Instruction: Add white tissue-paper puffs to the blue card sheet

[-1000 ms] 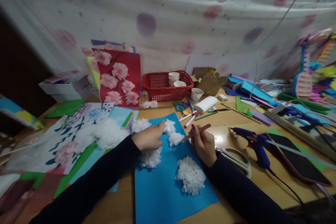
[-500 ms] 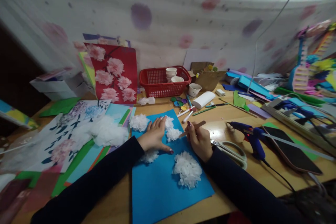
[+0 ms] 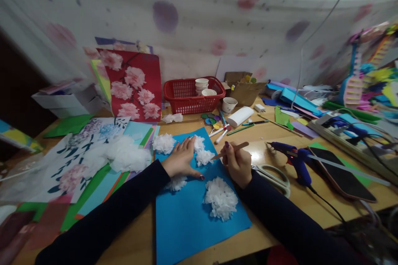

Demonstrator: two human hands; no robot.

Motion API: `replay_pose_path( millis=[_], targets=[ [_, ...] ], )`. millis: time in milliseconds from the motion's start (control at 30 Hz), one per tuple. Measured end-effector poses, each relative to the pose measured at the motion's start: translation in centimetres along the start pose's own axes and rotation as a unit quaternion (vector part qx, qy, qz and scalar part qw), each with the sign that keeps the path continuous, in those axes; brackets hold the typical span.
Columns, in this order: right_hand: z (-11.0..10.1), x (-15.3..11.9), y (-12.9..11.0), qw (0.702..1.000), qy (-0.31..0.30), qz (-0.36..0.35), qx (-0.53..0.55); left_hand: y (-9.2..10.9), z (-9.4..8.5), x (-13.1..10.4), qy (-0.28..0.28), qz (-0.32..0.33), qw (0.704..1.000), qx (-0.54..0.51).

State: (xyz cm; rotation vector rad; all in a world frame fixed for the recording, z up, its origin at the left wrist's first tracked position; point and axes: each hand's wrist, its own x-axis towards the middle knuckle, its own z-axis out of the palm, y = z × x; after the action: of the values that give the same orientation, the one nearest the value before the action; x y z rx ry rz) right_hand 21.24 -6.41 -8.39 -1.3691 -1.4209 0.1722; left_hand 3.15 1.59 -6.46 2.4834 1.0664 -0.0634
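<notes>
A blue sheet of paper lies in front of me with several white tissue-paper flowers on it. My left hand rests flat on the sheet, fingers spread, between the upper flowers. In my right hand is a wooden craft stick, pinched between thumb and fingers. The stick's pointed end reaches to the edge of a small white flower. Nearer to me sits a larger white flower. Another flower is at the sheet's upper left, and one is partly under my left wrist.
Scissors, a blue glue gun and a phone lie to the right. Behind stand a red basket with paper cups and a red flower picture. White tissue covers papers at left. Someone's hand shows at lower left.
My view has shifted slightly. The craft stick in my right hand is tilted a little differently, its tip still by the small flower. My left hand stays in place on the sheet.
</notes>
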Motion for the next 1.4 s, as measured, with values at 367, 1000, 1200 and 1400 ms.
replay_pose_path(
  millis=[367, 1000, 1200, 1400],
  targets=[
    [-0.15, 0.3, -0.13, 0.998, 0.038, 0.029, 0.051, -0.16, 0.1, 0.04, -0.001, 0.003, 1.0, -0.002],
    [0.27, 0.26, 0.03, 0.999, -0.033, 0.026, -0.012, 0.32, -0.39, -0.47, -0.012, -0.006, 1.0, 0.007],
    [0.34, 0.29, 0.43, 0.996, -0.061, -0.03, -0.06, 0.28, -0.26, -0.37, -0.012, -0.006, 1.0, 0.0],
    [0.37, 0.43, 0.43, 0.997, -0.061, -0.026, -0.046, 0.25, -0.12, -0.26, -0.007, -0.006, 1.0, -0.009]
  ],
)
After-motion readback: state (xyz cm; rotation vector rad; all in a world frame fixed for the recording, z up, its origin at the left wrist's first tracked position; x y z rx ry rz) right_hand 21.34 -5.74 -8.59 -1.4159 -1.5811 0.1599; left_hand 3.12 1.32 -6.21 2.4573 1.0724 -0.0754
